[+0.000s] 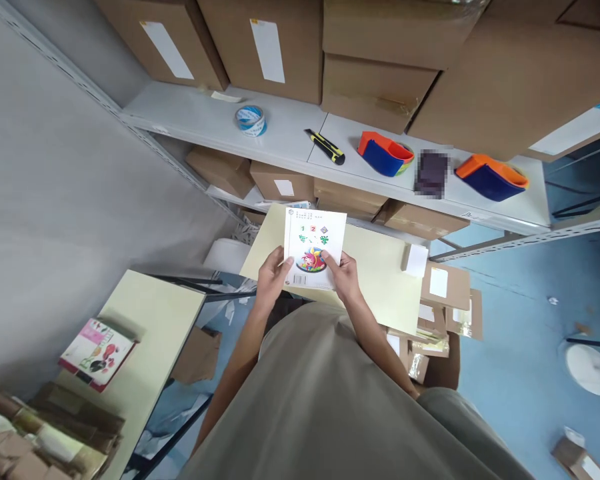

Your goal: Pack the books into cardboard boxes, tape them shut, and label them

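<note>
Near the middle of the frame, a white book (314, 227) is held in both hands over a pale yellow table (385, 280). Its face toward the camera bears the coloured numbers 1, 2 and 3, green marks below them, an oval picture of a red-haired cartoon figure, and a barcode at the bottom left. The left hand (271, 278) is closed on the lower left edge, thumb at the front and the other fingers partly hidden. The right hand (346, 277) pinches the lower right side, its thumb lying across the front beside the oval picture, its other fingers curled at the edge and behind. Whether the book touches the table cannot be told.

Toward the right end of that table stands a small white box (417, 260), with cardboard boxes (447, 283) stacked beyond it. Across the upper part of the frame runs a grey shelf (285, 130). From left to right along it are a roll of tape (251, 123), a black and yellow box cutter (326, 147), an orange and blue loop (385, 157), a dark blurred-out item (431, 174) and a second orange and blue loop (493, 179). Large brown boxes (275, 53) sit behind these. At lower left, a stack of books (99, 353) lies on a side table (155, 333), near crumpled cardboard (60, 440) in the corner.
</note>
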The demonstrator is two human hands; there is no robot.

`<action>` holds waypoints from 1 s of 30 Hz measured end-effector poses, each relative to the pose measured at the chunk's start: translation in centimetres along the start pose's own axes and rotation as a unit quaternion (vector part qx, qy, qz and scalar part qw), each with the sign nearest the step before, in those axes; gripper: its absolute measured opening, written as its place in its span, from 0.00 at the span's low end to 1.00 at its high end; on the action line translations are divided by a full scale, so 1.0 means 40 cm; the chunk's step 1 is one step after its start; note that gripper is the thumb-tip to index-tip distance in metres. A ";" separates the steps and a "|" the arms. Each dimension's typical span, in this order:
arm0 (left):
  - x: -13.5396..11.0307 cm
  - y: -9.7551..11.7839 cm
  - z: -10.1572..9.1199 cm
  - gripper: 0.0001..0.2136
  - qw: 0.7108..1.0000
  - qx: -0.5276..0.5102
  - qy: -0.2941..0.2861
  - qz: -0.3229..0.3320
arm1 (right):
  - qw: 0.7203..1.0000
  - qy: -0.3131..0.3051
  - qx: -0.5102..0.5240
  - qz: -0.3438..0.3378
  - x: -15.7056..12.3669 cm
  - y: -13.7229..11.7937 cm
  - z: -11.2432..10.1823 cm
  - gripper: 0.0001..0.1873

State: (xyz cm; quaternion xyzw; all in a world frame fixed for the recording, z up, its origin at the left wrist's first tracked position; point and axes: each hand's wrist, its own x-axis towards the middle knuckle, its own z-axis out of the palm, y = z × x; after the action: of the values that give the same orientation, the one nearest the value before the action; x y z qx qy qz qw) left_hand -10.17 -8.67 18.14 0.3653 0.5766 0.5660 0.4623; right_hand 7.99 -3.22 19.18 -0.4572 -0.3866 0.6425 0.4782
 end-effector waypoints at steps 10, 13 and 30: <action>-0.035 0.015 0.044 0.24 0.996 -0.045 0.065 -0.048 | 0.995 0.049 -0.082 -0.041 0.011 0.011 -0.029 0.38; -0.043 0.023 0.063 0.22 0.997 0.007 0.069 -0.013 | 0.997 0.020 -0.067 -0.040 -0.017 0.009 -0.004 0.42; 0.043 0.020 -0.036 0.10 0.992 0.066 0.104 0.025 | 0.998 -0.032 -0.026 0.038 -0.011 -0.039 -0.134 0.27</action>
State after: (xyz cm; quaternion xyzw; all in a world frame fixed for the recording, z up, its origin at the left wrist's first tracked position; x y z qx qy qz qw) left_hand -12.14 -7.44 18.64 0.3489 0.6484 0.5726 0.3605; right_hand 13.57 -2.95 19.22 -0.4626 -0.4004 0.6647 0.4287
